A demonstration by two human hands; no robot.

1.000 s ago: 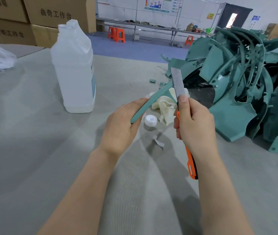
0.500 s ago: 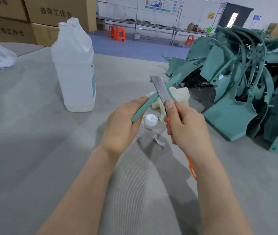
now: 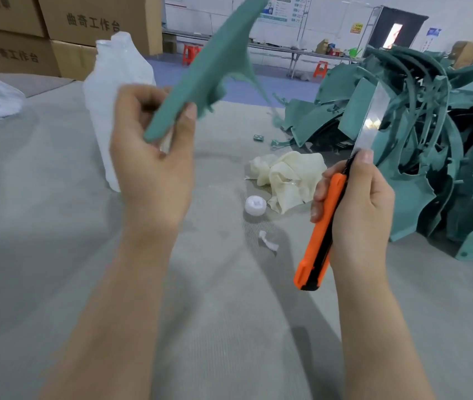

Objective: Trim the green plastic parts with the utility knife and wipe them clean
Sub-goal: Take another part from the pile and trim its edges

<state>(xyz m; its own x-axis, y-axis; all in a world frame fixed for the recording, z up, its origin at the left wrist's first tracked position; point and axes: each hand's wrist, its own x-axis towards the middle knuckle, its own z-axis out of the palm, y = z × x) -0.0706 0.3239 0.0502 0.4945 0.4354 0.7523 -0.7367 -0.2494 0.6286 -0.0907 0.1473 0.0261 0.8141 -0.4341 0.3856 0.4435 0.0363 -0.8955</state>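
Observation:
My left hand [image 3: 154, 166] grips the lower end of a long green plastic part [image 3: 206, 64], raised and slanting up to the right, blurred by motion. My right hand [image 3: 356, 203] holds the orange utility knife [image 3: 323, 229] upright, thumb near the base of its long extended blade [image 3: 372, 116]. Knife and part are apart, about a hand's width. A crumpled cream cloth [image 3: 287, 174] lies on the grey table [image 3: 56, 255] between my hands, farther back.
A large pile of green plastic parts [image 3: 431, 134] fills the right side. A translucent white bottle [image 3: 114, 99] stands behind my left hand, its white cap [image 3: 255, 205] and a small white scrap [image 3: 268, 241] lying near the cloth. Cardboard boxes [image 3: 56, 27] stand far left.
My left hand has lifted the green part up and left, away from the blade. My right hand has moved right and lower with the knife, so the two have separated.

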